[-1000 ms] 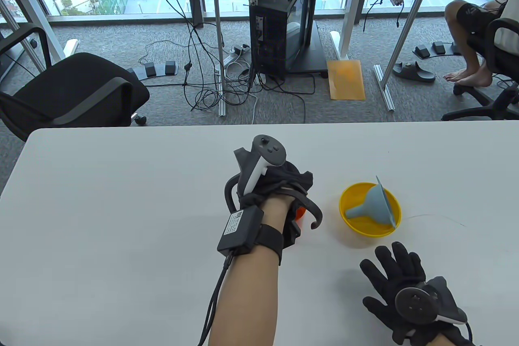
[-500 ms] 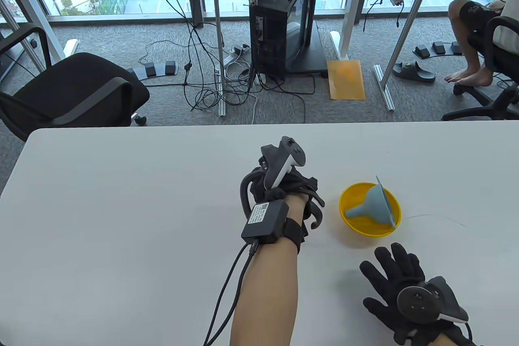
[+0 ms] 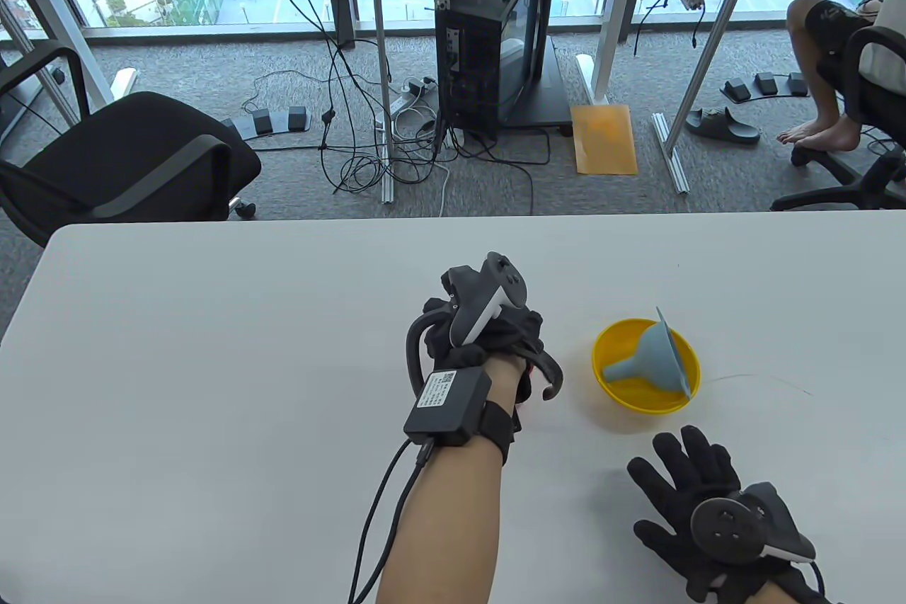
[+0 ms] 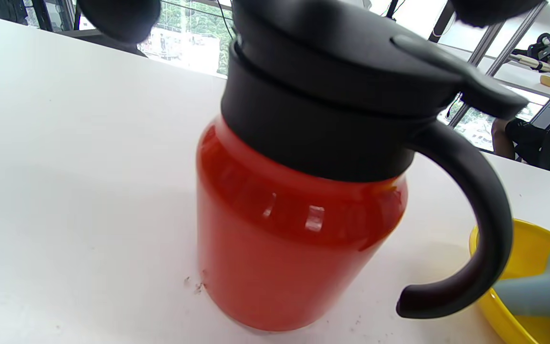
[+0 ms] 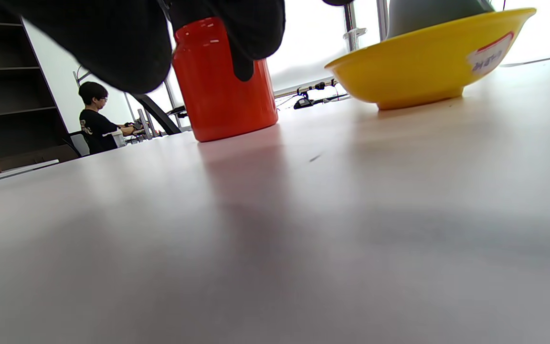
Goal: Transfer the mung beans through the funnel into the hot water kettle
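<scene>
A red kettle (image 4: 299, 229) with a black lid (image 4: 332, 57) and a black handle (image 3: 552, 377) stands upright at the table's middle. My left hand (image 3: 495, 331) sits on top of it and grips the lid, hiding most of the kettle in the table view. The kettle also shows in the right wrist view (image 5: 222, 86). A yellow bowl (image 3: 640, 402) stands just right of the kettle, with a grey-blue funnel (image 3: 651, 356) lying on its side in it. My right hand (image 3: 679, 469) rests flat on the table in front of the bowl, fingers spread, holding nothing.
The white table (image 3: 212, 384) has its far edge just behind the kettle. A few tiny specks lie by the kettle's base (image 4: 194, 284). Beyond the table are an office chair (image 3: 134, 165), cables and other desks.
My left hand has turned on the kettle lid: the tracker swung right, then slightly back left, and the forearm shifted. The right hand, bowl and funnel have not moved.
</scene>
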A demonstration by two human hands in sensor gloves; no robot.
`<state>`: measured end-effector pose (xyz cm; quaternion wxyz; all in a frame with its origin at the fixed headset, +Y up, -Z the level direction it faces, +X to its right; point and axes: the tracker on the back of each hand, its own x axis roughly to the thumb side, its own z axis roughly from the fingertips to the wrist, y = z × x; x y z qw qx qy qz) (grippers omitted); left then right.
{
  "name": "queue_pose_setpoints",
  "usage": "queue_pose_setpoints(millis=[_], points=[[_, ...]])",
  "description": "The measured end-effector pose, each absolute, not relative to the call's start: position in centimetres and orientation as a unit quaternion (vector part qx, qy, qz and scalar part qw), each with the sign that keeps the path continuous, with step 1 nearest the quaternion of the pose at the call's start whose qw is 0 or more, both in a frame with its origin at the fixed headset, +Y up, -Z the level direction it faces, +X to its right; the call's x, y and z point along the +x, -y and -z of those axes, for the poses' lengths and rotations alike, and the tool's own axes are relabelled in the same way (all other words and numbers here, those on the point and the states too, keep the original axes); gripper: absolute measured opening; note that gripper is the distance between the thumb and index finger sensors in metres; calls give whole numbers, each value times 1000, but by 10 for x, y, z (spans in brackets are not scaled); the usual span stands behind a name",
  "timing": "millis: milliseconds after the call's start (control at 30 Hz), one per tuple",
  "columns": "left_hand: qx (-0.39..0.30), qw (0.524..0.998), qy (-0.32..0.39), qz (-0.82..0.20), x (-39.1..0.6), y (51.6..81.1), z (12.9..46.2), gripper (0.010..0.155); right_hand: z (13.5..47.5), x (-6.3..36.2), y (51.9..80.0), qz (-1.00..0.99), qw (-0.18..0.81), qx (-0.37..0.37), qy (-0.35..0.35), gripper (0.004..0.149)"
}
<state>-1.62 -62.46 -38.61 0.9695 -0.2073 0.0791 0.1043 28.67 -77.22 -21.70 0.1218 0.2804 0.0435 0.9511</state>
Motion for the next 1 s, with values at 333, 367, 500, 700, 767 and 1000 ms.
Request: queue_pose_setpoints(millis=[333,367,500,700,767,1000], points=[[-171,979,-6,-112,-59,627,317,82,217,284,773,-954,107,276,-50,80],[-167,980,9,-109,-62,632,310,82,217,284,773,-954,104,275,-50,80],[-165,981,28,-95,-66,653,286,81,217,283,774,-955,101,272,-54,80],[-172,980,62,-77,-64,697,260,83,216,281,776,-955,95,273,-64,80],[-170,981,76,-56,-62,713,252,85,216,281,776,-955,95,273,-64,80],[-185,974,131,-21,-58,764,241,85,217,281,776,-955,101,270,-64,80]])
